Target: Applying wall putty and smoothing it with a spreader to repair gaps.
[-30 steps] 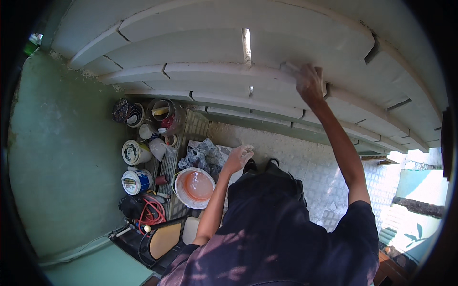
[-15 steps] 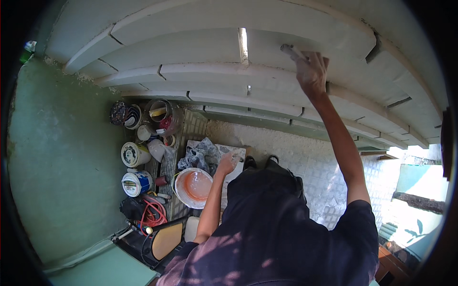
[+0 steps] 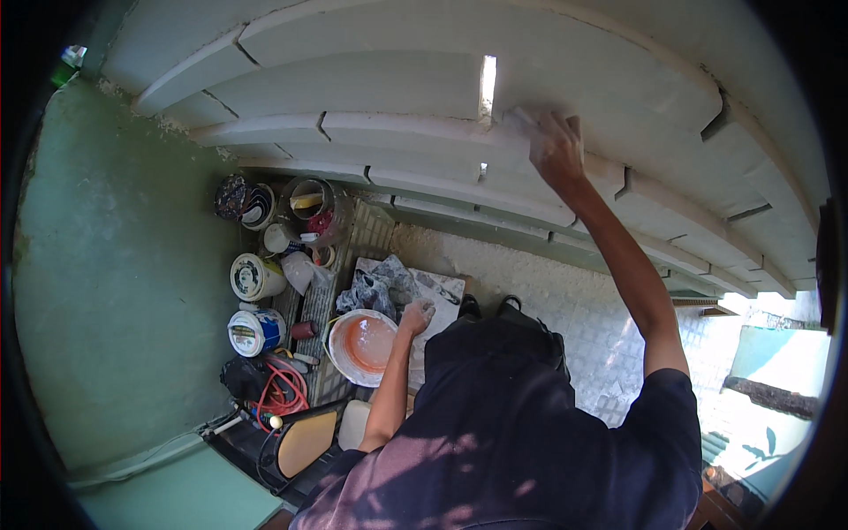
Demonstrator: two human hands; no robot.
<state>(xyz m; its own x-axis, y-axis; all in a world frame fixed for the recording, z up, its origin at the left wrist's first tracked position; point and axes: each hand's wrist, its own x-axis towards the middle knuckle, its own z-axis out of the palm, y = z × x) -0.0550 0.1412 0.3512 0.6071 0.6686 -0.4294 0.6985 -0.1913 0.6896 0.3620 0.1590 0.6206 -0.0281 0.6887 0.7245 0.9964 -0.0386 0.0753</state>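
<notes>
My right hand (image 3: 556,148) is raised to the pale, stepped panelled surface (image 3: 380,84). It is closed on a greyish flat hand tool (image 3: 523,115), smeared by motion, its kind unclear. The tool is at the surface, just right of a bright narrow slot (image 3: 488,84). Low down, my left hand (image 3: 418,315), whitened with dust, has its fingers curled in; whatever they may hold is hidden. Beside it stands a white bucket (image 3: 340,367), orange inside with whitish material in it. A crumpled grey plastic bag (image 3: 375,287) lies on a whitish board (image 3: 442,287) near that hand.
Along the green wall (image 3: 132,265) stand several paint tubs (image 3: 256,276) and a clear container (image 3: 331,216) with tools in it. A red hose (image 3: 284,389) lies coiled near a black-framed chair (image 3: 305,442). Pale tiled floor (image 3: 592,340) spreads around my feet.
My right hand has moved left and slightly down along the panelled surface with the tool, closer to the bright slot. My left hand has dropped slightly. The whole view has shifted a little.
</notes>
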